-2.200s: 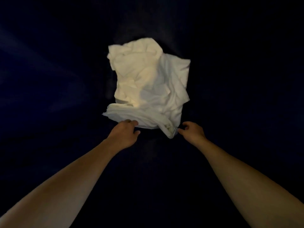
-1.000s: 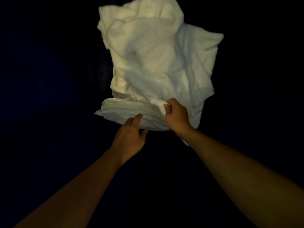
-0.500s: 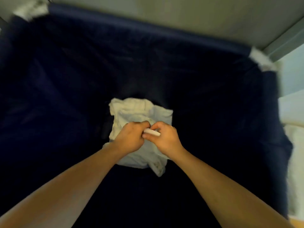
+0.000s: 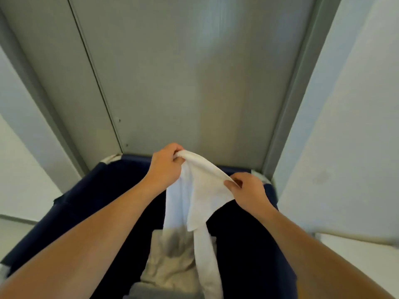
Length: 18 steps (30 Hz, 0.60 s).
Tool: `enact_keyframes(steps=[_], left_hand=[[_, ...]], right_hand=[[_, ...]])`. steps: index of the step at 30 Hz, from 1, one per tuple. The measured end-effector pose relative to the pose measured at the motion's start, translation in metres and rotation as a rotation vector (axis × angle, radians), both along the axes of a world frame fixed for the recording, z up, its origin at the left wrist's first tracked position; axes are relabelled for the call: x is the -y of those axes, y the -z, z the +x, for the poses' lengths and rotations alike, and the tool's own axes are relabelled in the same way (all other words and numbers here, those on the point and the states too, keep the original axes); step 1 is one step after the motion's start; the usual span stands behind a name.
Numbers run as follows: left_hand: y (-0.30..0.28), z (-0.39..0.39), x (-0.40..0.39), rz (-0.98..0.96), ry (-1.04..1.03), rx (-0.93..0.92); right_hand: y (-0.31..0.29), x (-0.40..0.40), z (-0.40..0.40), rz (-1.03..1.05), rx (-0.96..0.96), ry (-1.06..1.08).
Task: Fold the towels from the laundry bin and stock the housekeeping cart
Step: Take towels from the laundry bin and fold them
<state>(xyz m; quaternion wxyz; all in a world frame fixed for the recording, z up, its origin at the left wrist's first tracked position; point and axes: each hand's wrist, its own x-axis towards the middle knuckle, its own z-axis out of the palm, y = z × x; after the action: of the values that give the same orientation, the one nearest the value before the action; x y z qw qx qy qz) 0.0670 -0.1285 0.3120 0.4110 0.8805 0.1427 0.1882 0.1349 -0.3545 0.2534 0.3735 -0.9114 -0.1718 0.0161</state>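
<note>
A white towel (image 4: 200, 190) hangs from both my hands above the dark blue fabric laundry bin (image 4: 86, 203). My left hand (image 4: 165, 167) grips the towel's top edge in a fist at the higher end. My right hand (image 4: 248, 190) pinches the same edge lower and to the right. The towel drapes down into the bin in a long strip. More crumpled white cloth (image 4: 170, 266) lies at the bottom of the bin, partly behind the hanging towel.
Grey metal doors (image 4: 183, 72) with a vertical seam stand right behind the bin. A pale wall (image 4: 345, 126) rises on the right, with a white ledge (image 4: 356, 244) at its foot. Another pale wall is at the left.
Both hands have lifted one towel up out of the bin and moved apart along its edge. My view has risen from the bin's inside to the doors behind it.
</note>
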Motion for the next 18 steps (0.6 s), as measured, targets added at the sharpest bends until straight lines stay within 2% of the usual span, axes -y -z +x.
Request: enact_keyframes(steps=[8, 13, 15, 18], left_hand=[[-0.101, -0.021, 0.015, -0.075, -0.056, 0.162], [-0.122, -0.024, 0.005, 0.064, -0.05, 0.144], [-0.127, -0.024, -0.002, 0.111, -0.036, 0.123], [-0.136, -0.024, -0.012, 0.062, 0.011, 0.151]], right_hand=[[-0.123, 0.029, -0.027, 0.609, -0.106, 0.161], [-0.169, 0.023, -0.048, 0.704, -0.055, 0.115], [-0.185, 0.017, -0.058, 0.76, -0.098, 0.058], [-0.204, 0.005, -0.068, 0.886, -0.207, -0.056]])
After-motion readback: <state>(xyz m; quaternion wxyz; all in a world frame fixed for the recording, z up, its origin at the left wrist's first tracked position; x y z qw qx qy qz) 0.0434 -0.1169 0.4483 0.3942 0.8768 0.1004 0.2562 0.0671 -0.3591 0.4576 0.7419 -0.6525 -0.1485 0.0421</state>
